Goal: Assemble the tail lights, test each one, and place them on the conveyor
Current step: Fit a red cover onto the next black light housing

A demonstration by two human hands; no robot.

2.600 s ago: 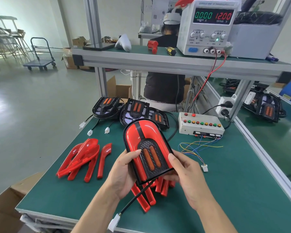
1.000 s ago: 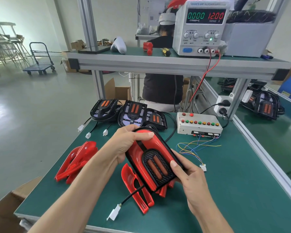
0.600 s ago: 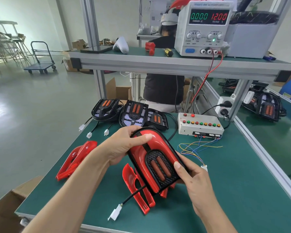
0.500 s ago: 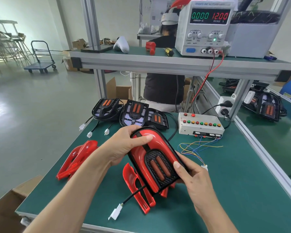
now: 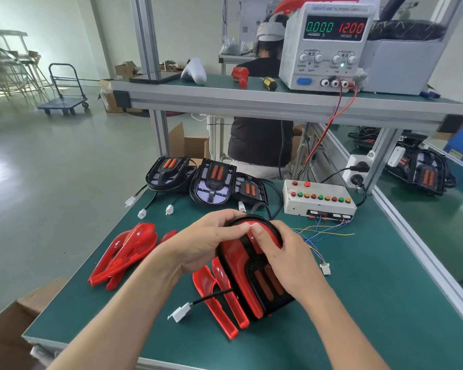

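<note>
A red tail light with a black centre grille (image 5: 254, 276) lies low over the green bench. My left hand (image 5: 206, 244) grips its rounded top from the left, thumb on the red lens. My right hand (image 5: 286, 257) lies over its right side, thumb meeting the left thumb at the top. Its black cable ends in a white plug (image 5: 179, 312) lying on the bench. Loose red lens covers (image 5: 219, 297) lie under the light, and more red covers (image 5: 123, 252) are piled to the left. Three black tail-light housings (image 5: 213, 180) sit at the back.
A white test box with coloured buttons (image 5: 318, 200) and loose coloured wires (image 5: 321, 233) stands at the back right. A power supply (image 5: 329, 46) reading 12.00 sits on the upper shelf. A person sits behind the bench. The conveyor (image 5: 433, 217) runs along the right, with another housing on it.
My right hand has moved from the light's lower right edge up to its top, beside my left thumb. The light has sunk lower and closer to the bench.
</note>
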